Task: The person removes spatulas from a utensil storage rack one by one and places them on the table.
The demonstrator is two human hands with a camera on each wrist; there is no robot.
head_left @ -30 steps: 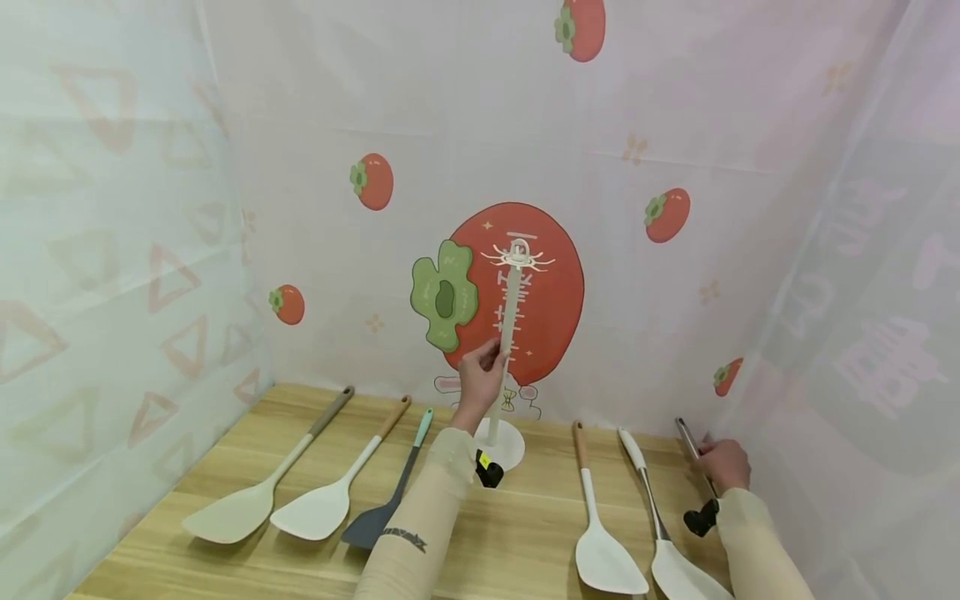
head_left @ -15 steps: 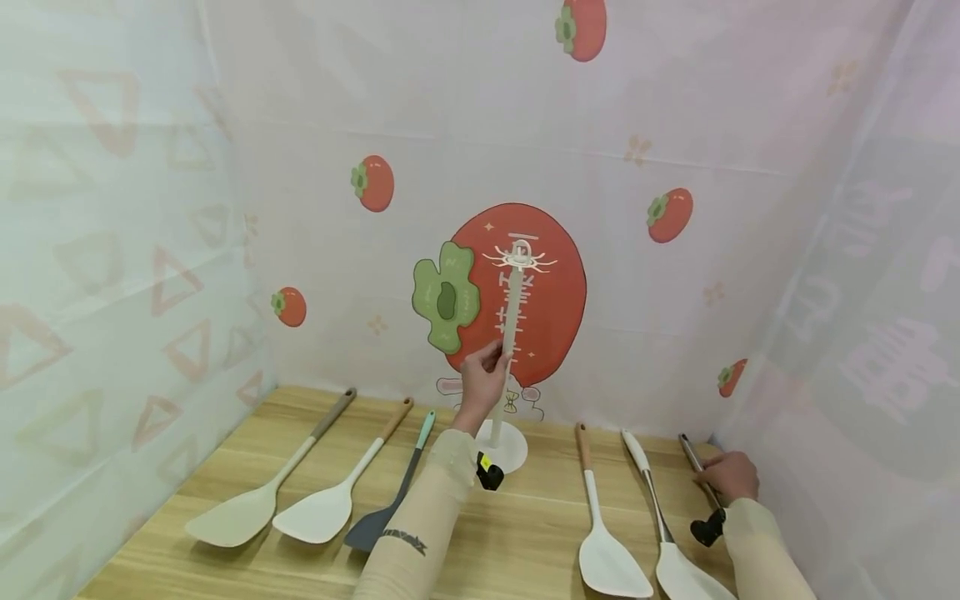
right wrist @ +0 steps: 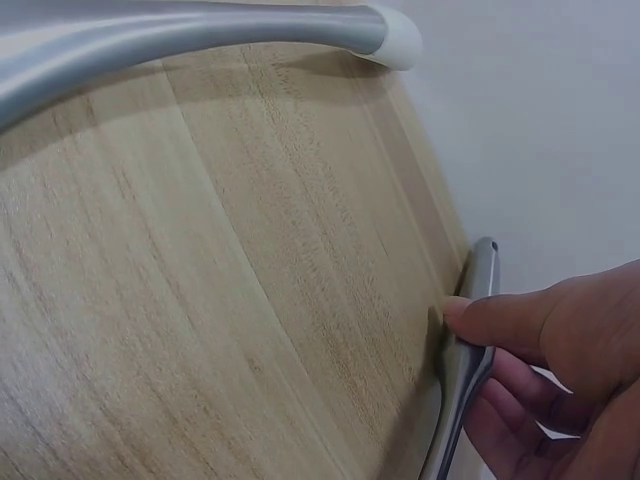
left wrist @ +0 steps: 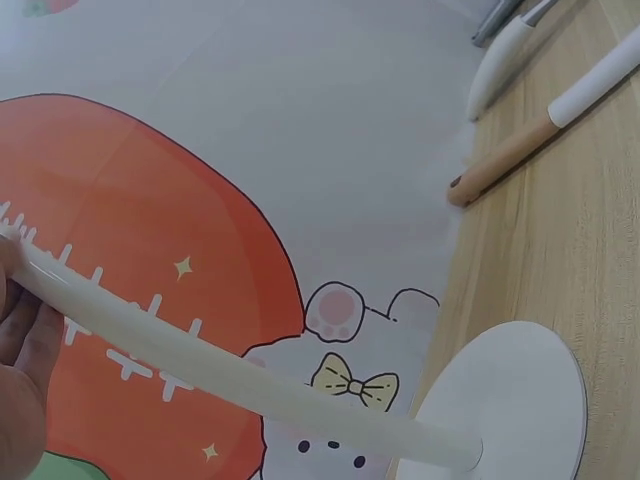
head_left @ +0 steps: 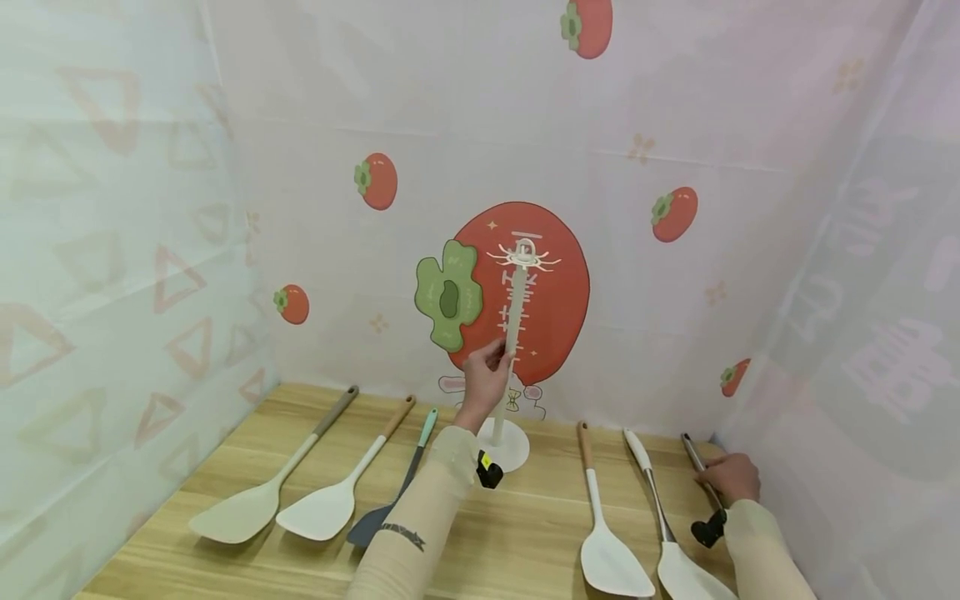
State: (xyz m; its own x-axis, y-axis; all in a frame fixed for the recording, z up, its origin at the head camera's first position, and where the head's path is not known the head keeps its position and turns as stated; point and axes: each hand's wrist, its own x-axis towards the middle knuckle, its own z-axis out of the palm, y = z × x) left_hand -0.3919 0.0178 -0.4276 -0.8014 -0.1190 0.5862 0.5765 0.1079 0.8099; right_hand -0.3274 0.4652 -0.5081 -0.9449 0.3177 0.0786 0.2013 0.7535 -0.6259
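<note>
In the head view my left hand (head_left: 486, 383) grips the white pole (head_left: 516, 312) of an upright utensil stand, with thumb and fingers round it. A ring of hooks (head_left: 523, 258) crowns the pole, and a round white base (head_left: 513, 450) sits on the table. At the far right, my right hand (head_left: 733, 478) pinches a grey metal handle (right wrist: 484, 272) near its holed end. The lower part of that utensil is hidden behind the wrist camera and sleeve. Left of it lies a white-headed spatula (head_left: 684, 575) with a white and metal handle.
Other spatulas lie on the wooden table (head_left: 517, 533): a beige one (head_left: 240, 512), a white one (head_left: 318, 508) and a dark one with a mint handle end (head_left: 427, 427) on the left, and a white wooden-handled one (head_left: 611, 558) on the right. A printed cloth (head_left: 330, 250) stands behind.
My right hand and the metal handle have shifted slightly right and toward me since the first frame. The left hand keeps its grip on the pole.
</note>
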